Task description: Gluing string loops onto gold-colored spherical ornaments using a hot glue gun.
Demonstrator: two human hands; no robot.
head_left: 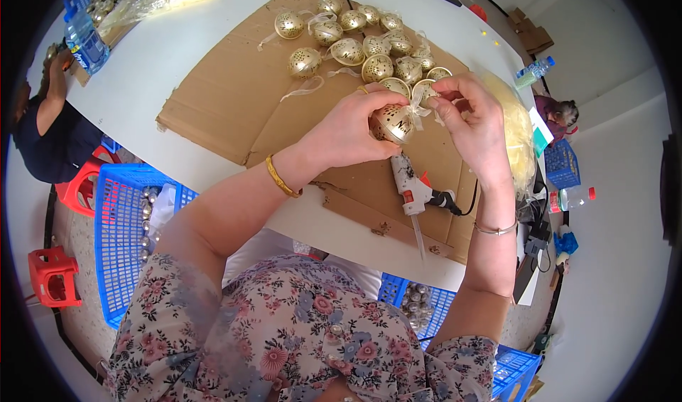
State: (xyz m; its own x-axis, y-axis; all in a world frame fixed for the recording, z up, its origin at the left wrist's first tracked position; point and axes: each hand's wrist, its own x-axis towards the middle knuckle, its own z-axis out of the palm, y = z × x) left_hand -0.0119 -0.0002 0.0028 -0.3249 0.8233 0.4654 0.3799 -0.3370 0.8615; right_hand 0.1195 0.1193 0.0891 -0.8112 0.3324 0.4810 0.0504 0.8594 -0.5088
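while the left hand (pixel 349 131) cups a gold ornament (pixel 391 124) above the cardboard (pixel 213 111), the right hand (pixel 474 126) seems to pinch its ribbon (pixel 418 109); this looks like bow-shaping, and the next move likely calls for a gentle tug.

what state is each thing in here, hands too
left hand: closed around a ball
ball: held, ribbon attached
ribbon: at the ball's end, by the right fingertips
right hand: thumb and finger pinched at the ribbon
glue gun: lying on the cardboard, unheld
glue stick: sticking out of the gun
cardboard: flat on the table, creased
other balls: grouped loosely on the cardboard
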